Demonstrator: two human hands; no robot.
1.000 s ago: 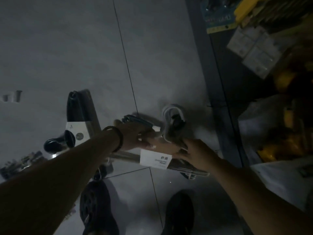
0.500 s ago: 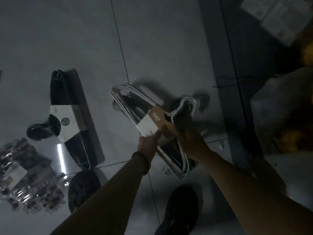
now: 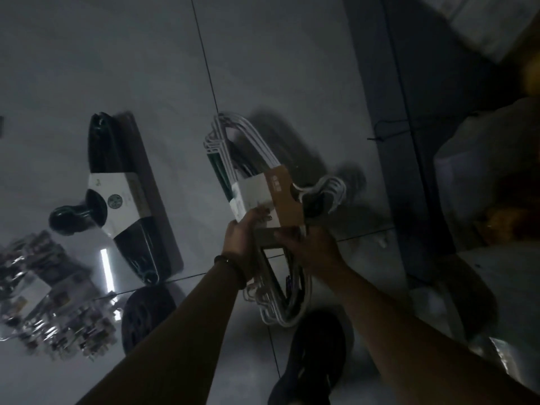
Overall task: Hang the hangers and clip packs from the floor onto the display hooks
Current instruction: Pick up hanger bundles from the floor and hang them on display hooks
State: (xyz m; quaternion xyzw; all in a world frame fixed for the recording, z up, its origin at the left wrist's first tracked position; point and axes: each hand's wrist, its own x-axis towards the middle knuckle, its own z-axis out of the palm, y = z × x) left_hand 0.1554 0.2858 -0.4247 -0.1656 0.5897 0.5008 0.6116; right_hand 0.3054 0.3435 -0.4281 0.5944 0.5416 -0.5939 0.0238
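A bundle of white hangers (image 3: 251, 147) with a white and brown card sleeve (image 3: 263, 194) hangs in the air above the floor. My left hand (image 3: 242, 241) grips the sleeve's lower left edge. My right hand (image 3: 309, 247) holds the bundle beside it, just under the hooks (image 3: 327, 188). A pack of dark hangers (image 3: 122, 194) with a white label lies flat on the floor to the left. A pile of shiny clip packs (image 3: 46, 299) lies at the lower left.
The grey tiled floor (image 3: 277, 54) shows a light's reflection (image 3: 106, 268). A dark shelf base (image 3: 388, 141) runs along the right, with pale bags (image 3: 479, 159) beyond it. My dark shoes (image 3: 315, 358) stand below the bundle.
Both hands lifted the white hanger bundle off the floor and raised it. The view swung left, bringing the clip pack pile into sight.
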